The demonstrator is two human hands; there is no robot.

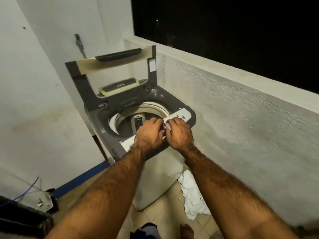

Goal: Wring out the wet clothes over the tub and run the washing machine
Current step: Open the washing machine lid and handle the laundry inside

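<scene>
A bare foot (186,231) stands on the tiled floor (165,219) at the bottom edge. Just beyond it a crumpled white cloth (191,195) lies on the tiles, touching the front right corner of the washing machine (103,125) and close to the rough low wall (241,118). Both forearms reach forward over the front edge of the machine. The left hand (150,133) and right hand (180,133) meet there with curled fingers, each pinching the same white scrap (167,125), which is too blurred to identify. The hands hover above the near rim of the drum (126,125), beside the white control panel (181,116). No clothes can be made out inside the drum. Behind it the lid (86,87) stands open and upright. Farther back a grey pipe (79,44) runs down the white wall (34,83).
</scene>
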